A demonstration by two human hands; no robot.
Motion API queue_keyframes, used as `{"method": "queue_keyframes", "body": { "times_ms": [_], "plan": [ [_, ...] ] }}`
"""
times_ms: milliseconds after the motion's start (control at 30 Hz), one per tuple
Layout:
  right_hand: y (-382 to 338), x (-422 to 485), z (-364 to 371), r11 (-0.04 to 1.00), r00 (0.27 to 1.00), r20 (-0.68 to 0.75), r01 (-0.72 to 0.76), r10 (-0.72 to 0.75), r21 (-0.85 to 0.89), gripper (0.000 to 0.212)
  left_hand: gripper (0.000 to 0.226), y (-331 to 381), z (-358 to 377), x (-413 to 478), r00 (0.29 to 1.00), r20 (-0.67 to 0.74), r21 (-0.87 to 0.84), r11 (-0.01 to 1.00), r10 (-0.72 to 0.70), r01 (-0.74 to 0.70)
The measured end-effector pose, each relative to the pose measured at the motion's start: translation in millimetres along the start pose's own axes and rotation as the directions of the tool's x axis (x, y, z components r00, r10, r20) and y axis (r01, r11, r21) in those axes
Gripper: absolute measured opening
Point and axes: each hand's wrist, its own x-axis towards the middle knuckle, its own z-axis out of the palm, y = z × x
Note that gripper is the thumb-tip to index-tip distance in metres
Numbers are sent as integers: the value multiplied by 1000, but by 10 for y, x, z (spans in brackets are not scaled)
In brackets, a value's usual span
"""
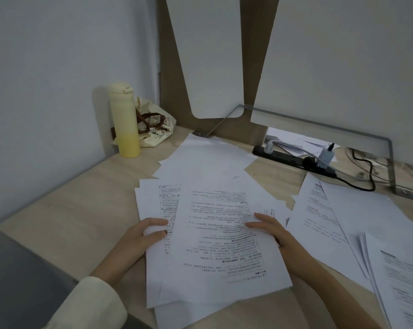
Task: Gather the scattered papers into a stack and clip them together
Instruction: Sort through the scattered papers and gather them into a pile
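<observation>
The sheets (215, 245) lie on the desk (82, 210) between both hands. The left hand (141, 236) pinches their left edge. The right hand (275, 232) grips their right edge.

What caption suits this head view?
Left hand and right hand hold a loose stack of printed sheets on a wooden desk, more papers to the right, yellow bottle by the wall.

One cream sleeve (89, 305)
My left hand (141, 236) leads back into that thick, soft sleeve with its rounded cuff; my right hand (269, 230) and forearm show bare, with nothing worn on them.
</observation>
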Motion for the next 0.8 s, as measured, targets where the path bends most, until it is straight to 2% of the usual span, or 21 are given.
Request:
{"method": "queue_keyframes", "body": {
  "times_ms": [100,167,200,233,267,333,367,433,467,533,567,600,667,733,800],
  "plan": [
    [-36,-12,-30,997,995,-64,-74,74,5,62,19,-3,4,9,1000,3,15,1000,12,-12],
    [-117,1,-55,991,980,-158,-126,119,-38,46,18,22,25,6,1000,-10,-17,1000,-2,1],
    [-167,20,-88,979,968,-231,-139,102,-150,31,20,26,32,16,999,-30,-58,998,-31,29],
    [-233,42,-125,939,952,-296,-173,82,-296,18,25,43,41,35,996,-48,-111,992,-69,63],
    [-301,60,-158,871,937,-348,-205,42,-447,14,34,63,50,57,993,-60,-171,981,-105,94],
    [-431,92,-202,673,913,-388,-208,-127,-710,17,42,126,85,73,991,-68,-302,949,-113,88],
    [-520,110,-181,594,916,-369,-210,-160,-777,23,43,182,107,63,995,-58,-364,930,-82,55],
    [-728,188,-33,520,929,-331,-204,-163,-829,32,78,240,126,57,995,-74,-412,910,-70,33],
    [-820,230,78,504,935,-308,-184,-174,-844,31,86,233,121,75,994,-86,-404,914,-73,32],
    [-1000,335,336,560,962,-227,-106,-150,-822,12,70,233,120,49,990,-91,-387,920,-107,64],
    [-1066,417,477,636,986,-162,-96,-45,-766,11,63,199,108,55,987,-97,-341,936,-128,88],
    [-1101,492,607,729,989,-125,-147,84,-668,24,58,171,94,36,987,-96,-267,958,-130,100],
    [-1134,653,866,834,961,-37,-255,272,-489,36,50,136,86,1,991,-84,-137,986,-108,96],
    [-1197,787,1038,897,936,-2,-339,353,-284,47,42,152,111,-34,994,-65,-99,992,-85,78],
    [-1247,862,1135,911,898,168,-412,406,0,58,45,177,125,-44,995,-87,-22,999,-45,44]
  ]
}}
